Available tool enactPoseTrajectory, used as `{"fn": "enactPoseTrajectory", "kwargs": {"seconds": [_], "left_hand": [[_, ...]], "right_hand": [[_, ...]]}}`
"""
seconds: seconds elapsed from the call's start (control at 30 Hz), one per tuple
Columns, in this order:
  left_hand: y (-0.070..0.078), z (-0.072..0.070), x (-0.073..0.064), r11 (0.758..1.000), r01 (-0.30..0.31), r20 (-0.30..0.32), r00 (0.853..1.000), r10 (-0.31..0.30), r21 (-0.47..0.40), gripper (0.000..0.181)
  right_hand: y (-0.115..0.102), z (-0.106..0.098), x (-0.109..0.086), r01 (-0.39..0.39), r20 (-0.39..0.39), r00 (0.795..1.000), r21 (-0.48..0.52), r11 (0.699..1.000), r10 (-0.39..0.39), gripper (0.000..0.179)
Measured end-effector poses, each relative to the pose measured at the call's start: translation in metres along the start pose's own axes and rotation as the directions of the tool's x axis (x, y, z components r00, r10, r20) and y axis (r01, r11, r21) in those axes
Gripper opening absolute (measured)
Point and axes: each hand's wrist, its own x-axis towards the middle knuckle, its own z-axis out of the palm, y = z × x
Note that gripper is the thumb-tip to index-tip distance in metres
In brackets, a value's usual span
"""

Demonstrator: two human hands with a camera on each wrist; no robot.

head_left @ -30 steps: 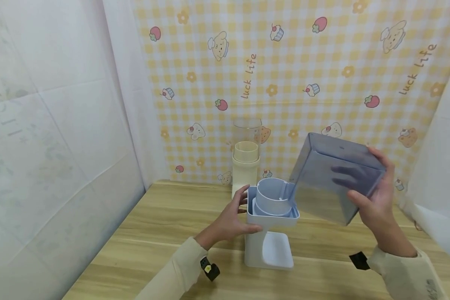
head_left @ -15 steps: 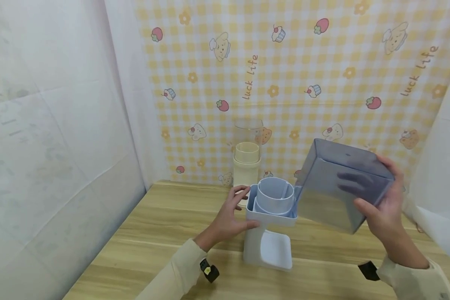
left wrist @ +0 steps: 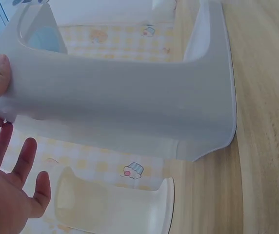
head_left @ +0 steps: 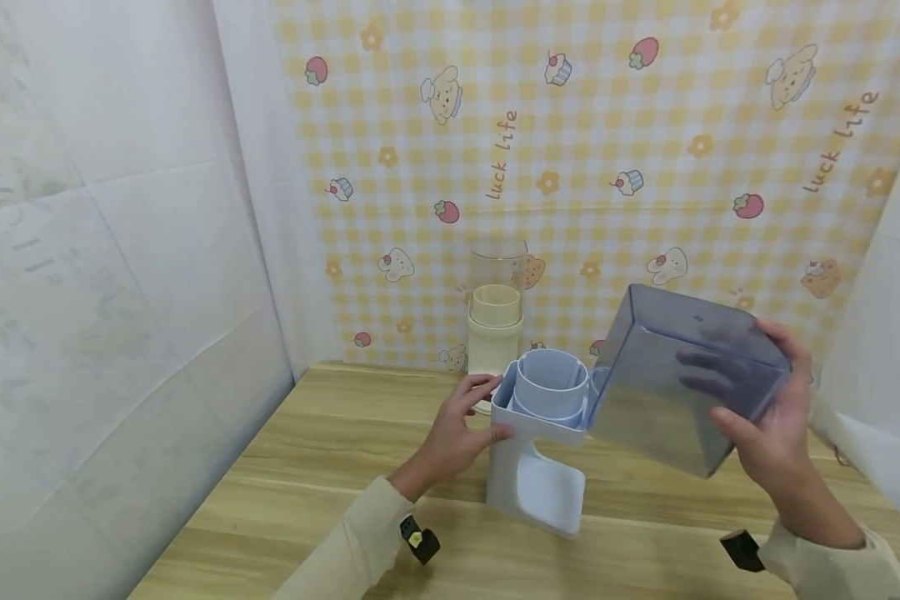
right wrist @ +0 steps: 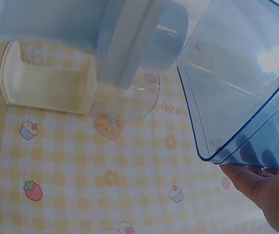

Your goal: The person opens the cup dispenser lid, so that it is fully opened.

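I have the left hand [head_left: 450, 433] pinching the top of the white dispenser [head_left: 504, 471] between thumb and index finger, other fingers spread. The dispenser stands on the table [head_left: 330, 467], in from the back edge, where a cream dispenser [head_left: 487, 352] stands. My right hand [head_left: 774, 421] grips a tilted, blue-tinted clear bin [head_left: 641, 400] beside the round cup [head_left: 549, 392].

Yellow-checked cloth [head_left: 600, 117], cartoon-printed, hanging behind; creased white sheeting [head_left: 172, 242] at left and right; wood-grain tabletop [head_left: 307, 467] below.

The box [head_left: 656, 392] looks glossy plastic, the stand [head_left: 504, 467] smooth, matt plastic.
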Motion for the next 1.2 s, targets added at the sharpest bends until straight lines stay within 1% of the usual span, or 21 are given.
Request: {"fn": "enactPoseTrajectory", "kwargs": {"seconds": [0.17,0.27,0.5,0.57,0.67,0.77,0.83,0.93,1.0,1.07,1.2], "left_hand": [[-0.002,-0.001,0.004,1.000,-0.022,-0.009,1.000,0.022,0.022,0.064],[-0.004,0.000,0.007,1.000,-0.019,-0.004,1.000,0.019,0.021,0.061],[-0.007,0.001,0.015,1.000,0.027,0.057,0.998,-0.027,-0.003,0.059],[-0.008,0.002,0.016,0.999,0.040,0.053,0.998,-0.040,-0.011,0.059],[-0.009,0.005,0.016,0.999,0.045,0.002,0.999,-0.045,-0.025,0.059],[-0.011,0.008,0.017,0.999,0.032,-0.078,0.996,-0.035,-0.041,0.057],[-0.013,0.010,0.017,0.999,0.018,-0.136,0.991,-0.022,-0.030,0.053],[-0.013,0.012,0.018,1.000,-0.015,-0.209,0.978,0.011,-0.018,0.042],[-0.012,0.013,0.019,0.999,-0.034,-0.239,0.971,0.031,-0.008,0.034],[-0.011,0.014,0.019,0.998,-0.055,-0.252,0.966,0.052,-0.002,0.027],[-0.009,0.015,0.019,0.997,-0.062,-0.270,0.960,0.071,0.042,0.026]], "right_hand": [[-0.002,0.004,0.001,0.012,0.010,1.000,-0.004,1.000,-0.012,0.075],[-0.004,0.006,0.002,0.011,0.017,1.000,-0.010,1.000,-0.011,0.075],[-0.008,0.008,0.001,-0.007,0.042,0.999,-0.015,1.000,0.008,0.075],[-0.008,0.007,0.000,-0.007,0.047,0.999,-0.020,1.000,0.007,0.076],[-0.008,0.007,-0.002,-0.009,0.046,0.999,-0.032,0.999,0.010,0.078],[-0.008,0.007,-0.004,-0.016,0.040,0.999,-0.050,0.999,0.018,0.078],[-0.008,0.007,-0.005,-0.016,0.039,0.999,-0.060,0.998,0.018,0.077],[-0.008,0.008,-0.006,-0.018,0.038,0.999,-0.077,0.997,0.021,0.077],[-0.008,0.008,-0.007,-0.023,0.038,0.999,-0.090,0.996,0.026,0.077],[-0.008,0.007,-0.008,-0.030,0.037,0.999,-0.097,0.995,0.034,0.077],[-0.007,0.005,-0.010,-0.041,0.033,0.998,-0.103,0.994,0.045,0.077]]}}
